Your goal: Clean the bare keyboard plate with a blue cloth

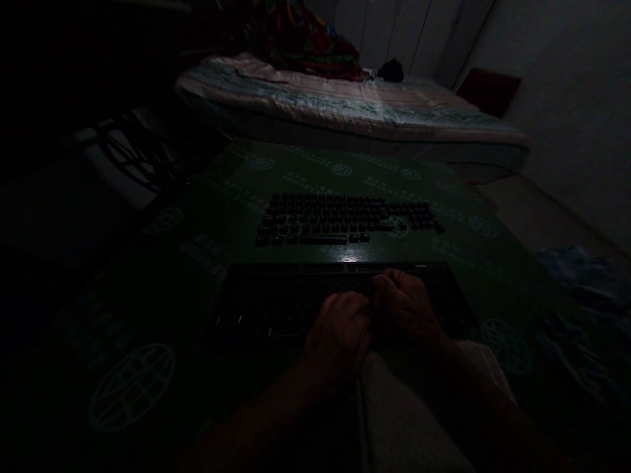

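Observation:
The light is very dim. A black keyboard (286, 295) lies on a green board with its key area bare or nearly so; the details are lost in the dark. Over its right half, my left hand (342, 328) is closed with curled fingers, close beside my right hand (407, 302). The right fingers are pinched together above the keyboard. What either hand grips is hidden. A pale cloth (409, 420) spreads below my hands and under my right forearm. Beyond the keyboard, loose black keycaps (330, 213) are laid out in keyboard order, with a long space bar (323, 239) in front.
The green board (211, 217) carries pale globe prints and lettering. Behind it stands a bed with a striped mattress (335, 105) and a red patterned blanket (315, 46). Crumpled bluish fabric (586, 276) lies at the right. A dark metal frame (133, 151) is at the left.

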Tool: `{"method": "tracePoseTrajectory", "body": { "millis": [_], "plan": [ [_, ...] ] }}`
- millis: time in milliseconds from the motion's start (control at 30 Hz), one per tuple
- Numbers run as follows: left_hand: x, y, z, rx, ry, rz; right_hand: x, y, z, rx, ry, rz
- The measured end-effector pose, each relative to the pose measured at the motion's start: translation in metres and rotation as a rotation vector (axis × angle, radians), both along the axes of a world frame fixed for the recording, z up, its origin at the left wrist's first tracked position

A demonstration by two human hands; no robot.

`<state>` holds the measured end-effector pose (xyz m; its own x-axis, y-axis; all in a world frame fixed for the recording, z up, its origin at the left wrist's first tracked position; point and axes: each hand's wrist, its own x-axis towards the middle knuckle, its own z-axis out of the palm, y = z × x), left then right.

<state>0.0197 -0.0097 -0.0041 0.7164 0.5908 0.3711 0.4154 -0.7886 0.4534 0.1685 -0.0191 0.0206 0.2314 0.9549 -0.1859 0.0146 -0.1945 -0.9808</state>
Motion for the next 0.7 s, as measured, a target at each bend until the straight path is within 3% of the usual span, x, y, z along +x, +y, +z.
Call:
{"method": "tracePoseTrajectory", "body": {
  "millis": [267,467,567,700],
  "plan": [
    [0.0,-0.001,-0.001,-0.032,-0.059,0.023,-0.001,0.002,0.001,0.033,-0.007,-0.049],
    [-0.004,0.002,0.008,-0.192,-0.235,0.044,0.014,-0.002,0.006,0.177,-0.112,-0.16],
    [-0.006,0.004,0.013,-0.289,-0.274,0.039,0.024,-0.006,0.008,0.25,-0.278,-0.084],
    [-0.009,0.007,0.016,-0.399,-0.331,0.019,0.029,-0.009,0.016,0.347,-0.542,0.207]
  ]
}}
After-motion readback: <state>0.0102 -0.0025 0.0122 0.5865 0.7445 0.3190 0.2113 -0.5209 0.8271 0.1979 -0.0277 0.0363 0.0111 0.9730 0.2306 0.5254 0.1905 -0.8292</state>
